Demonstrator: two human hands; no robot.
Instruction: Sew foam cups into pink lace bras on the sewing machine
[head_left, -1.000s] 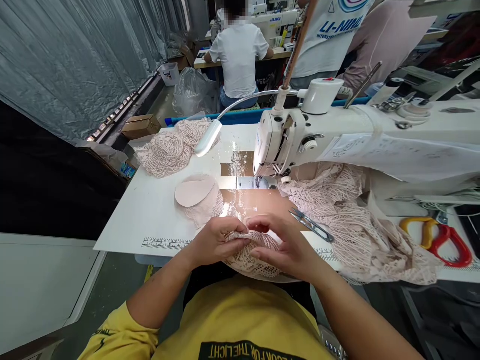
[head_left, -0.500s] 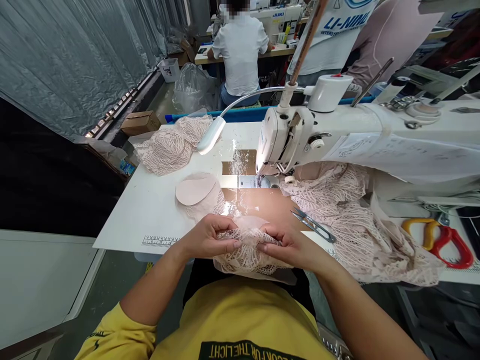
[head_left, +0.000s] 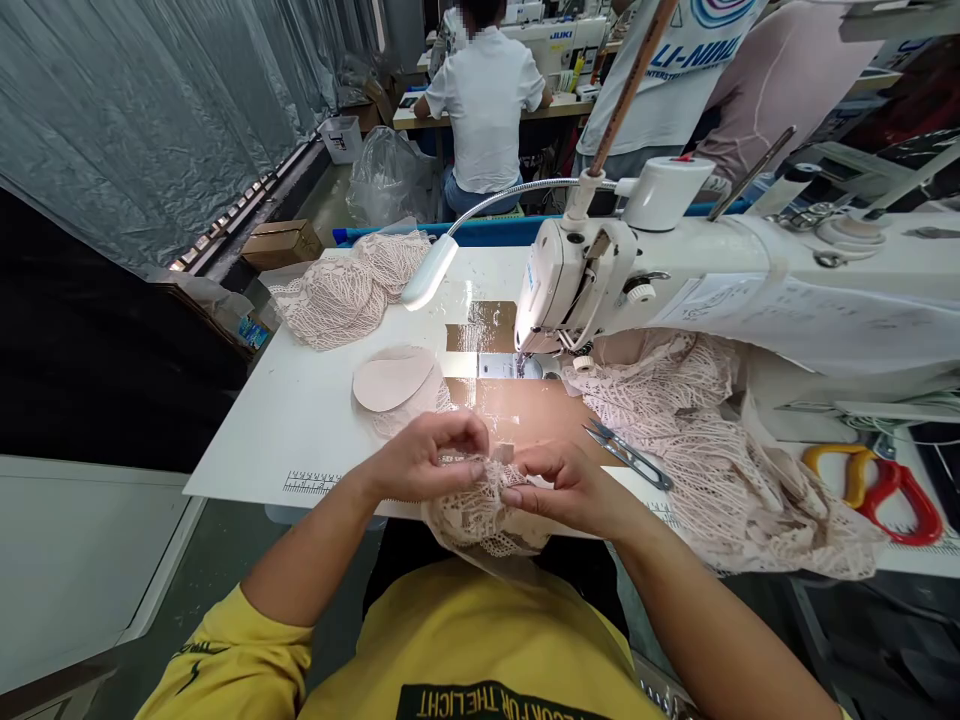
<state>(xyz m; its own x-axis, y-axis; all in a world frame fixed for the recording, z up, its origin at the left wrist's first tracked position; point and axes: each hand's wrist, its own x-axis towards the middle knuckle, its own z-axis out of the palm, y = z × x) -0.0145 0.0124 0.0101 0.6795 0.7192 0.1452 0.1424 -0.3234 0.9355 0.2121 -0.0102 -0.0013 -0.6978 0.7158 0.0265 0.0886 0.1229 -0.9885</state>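
Between my hands, at the table's front edge, hangs a beige piece of lace fabric [head_left: 480, 520], bunched at its upper edge. My left hand [head_left: 431, 462] pinches it from the left between thumb and fingers. From the right, my right hand [head_left: 564, 490] grips it the same way, thumb on top. The lace droops below the fingers over my lap. Beyond my hands stands a white sewing machine [head_left: 577, 275], its needle area lit. A pale oval fabric cup [head_left: 394, 380] lies on lace left of the needle plate. Thread snips [head_left: 630, 455] rest right of my right hand.
A heap of beige lace [head_left: 705, 440] covers the table's right side, beside scissors with red and yellow handles [head_left: 900, 500]. More lace pieces [head_left: 337, 300] lie at the back left, under a lamp head [head_left: 430, 272]. Other people [head_left: 487, 110] are beyond the table.
My left hand has risen slightly and its fingers have shifted on the fabric. The lace is gathered into a narrower bunch, with less of it spread to the right. The view has shifted slightly.
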